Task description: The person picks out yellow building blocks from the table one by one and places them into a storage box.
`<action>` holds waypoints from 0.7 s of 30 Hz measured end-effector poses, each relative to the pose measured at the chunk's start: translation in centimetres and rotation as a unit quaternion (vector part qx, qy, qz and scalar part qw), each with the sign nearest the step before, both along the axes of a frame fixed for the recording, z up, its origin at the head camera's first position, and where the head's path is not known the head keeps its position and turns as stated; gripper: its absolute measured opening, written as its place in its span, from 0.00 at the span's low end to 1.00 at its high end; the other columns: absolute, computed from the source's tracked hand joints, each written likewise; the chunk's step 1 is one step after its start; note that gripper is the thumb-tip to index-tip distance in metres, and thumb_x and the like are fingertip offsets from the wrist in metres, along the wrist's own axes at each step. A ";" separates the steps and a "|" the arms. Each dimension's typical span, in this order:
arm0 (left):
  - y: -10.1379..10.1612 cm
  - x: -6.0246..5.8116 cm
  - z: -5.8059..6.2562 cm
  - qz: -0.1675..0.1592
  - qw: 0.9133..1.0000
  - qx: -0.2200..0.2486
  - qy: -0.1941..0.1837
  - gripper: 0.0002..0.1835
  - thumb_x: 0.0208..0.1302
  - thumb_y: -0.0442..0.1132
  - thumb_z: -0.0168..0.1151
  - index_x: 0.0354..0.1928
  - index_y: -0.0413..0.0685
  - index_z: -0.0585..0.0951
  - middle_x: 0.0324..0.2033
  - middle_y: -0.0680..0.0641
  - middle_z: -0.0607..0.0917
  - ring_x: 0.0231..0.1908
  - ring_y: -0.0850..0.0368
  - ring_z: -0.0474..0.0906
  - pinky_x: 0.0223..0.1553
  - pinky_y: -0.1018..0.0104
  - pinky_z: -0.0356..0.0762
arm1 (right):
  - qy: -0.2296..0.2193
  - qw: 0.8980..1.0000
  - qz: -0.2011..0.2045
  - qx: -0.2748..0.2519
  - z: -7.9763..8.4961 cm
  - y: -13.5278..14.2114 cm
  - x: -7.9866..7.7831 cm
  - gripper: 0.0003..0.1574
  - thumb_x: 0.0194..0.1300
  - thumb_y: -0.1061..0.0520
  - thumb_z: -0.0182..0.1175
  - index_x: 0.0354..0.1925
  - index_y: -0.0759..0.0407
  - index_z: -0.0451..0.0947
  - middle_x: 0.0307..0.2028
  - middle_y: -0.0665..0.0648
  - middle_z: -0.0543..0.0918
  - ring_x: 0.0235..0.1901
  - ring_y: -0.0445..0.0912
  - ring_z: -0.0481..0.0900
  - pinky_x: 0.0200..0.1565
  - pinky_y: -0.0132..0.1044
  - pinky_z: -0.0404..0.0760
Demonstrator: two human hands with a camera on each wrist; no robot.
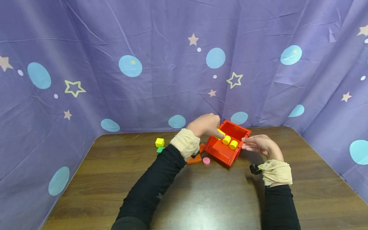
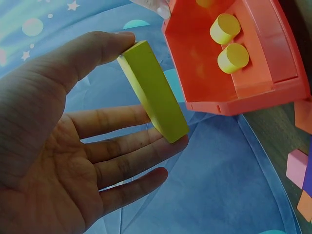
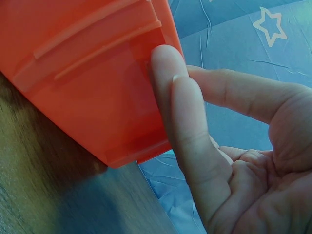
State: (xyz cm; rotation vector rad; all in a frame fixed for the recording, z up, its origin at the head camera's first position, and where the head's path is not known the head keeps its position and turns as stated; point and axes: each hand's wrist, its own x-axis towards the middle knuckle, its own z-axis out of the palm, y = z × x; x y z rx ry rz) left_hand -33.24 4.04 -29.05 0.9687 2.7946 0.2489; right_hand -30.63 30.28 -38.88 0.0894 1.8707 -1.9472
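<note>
A red open-topped box (image 1: 221, 152) stands tilted on the wooden table, with yellow cylinders (image 1: 233, 145) lying inside. My left hand (image 1: 205, 125) is over the box's left side and pinches a long yellow block (image 2: 155, 92) between thumb and fingertips. In the left wrist view the block is beside the box's edge, and the little finger stays off it. My right hand (image 1: 263, 147) holds the right side of the box at its rim. Seen from the right wrist, two fingers (image 3: 187, 112) lie against the outer red wall, with the thumb on the other side.
Orange blocks (image 1: 194, 159) and a pink round piece (image 1: 206, 161) lie left of the box. Farther left are a yellow cube (image 1: 159, 142) and a green block (image 1: 160, 149), partly behind the left sleeve. A purple patterned curtain (image 1: 161, 80) hangs along the table's back edge.
</note>
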 end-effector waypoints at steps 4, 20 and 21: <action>0.5 0.0 -0.2 -0.004 1.000 -0.011 0.006 0.24 0.60 0.54 0.72 0.18 0.52 0.71 0.17 0.56 0.64 0.20 0.61 0.65 0.24 0.70 0.63 | -0.002 1.000 0.000 0.003 0.1 0.0 0.0 0.11 0.75 0.66 0.54 0.36 0.62 0.81 0.31 0.52 0.89 0.32 0.41 0.90 0.44 0.33 0.87; 2.9 -0.4 -0.6 -0.002 0.999 -0.027 -0.039 0.21 0.61 0.55 0.69 0.22 0.52 0.72 0.19 0.56 0.67 0.24 0.61 0.70 0.27 0.72 0.67 | 0.002 1.000 0.002 0.002 -0.1 0.2 -0.2 0.09 0.74 0.66 0.54 0.39 0.63 0.81 0.30 0.52 0.89 0.32 0.41 0.90 0.43 0.33 0.87; 3.1 -0.4 -0.7 -0.004 0.999 -0.027 -0.039 0.21 0.62 0.55 0.69 0.22 0.52 0.72 0.18 0.56 0.67 0.24 0.61 0.70 0.27 0.72 0.67 | 0.002 1.000 0.003 0.002 -0.1 0.2 -0.2 0.08 0.74 0.66 0.54 0.39 0.64 0.81 0.30 0.52 0.89 0.32 0.41 0.90 0.43 0.33 0.87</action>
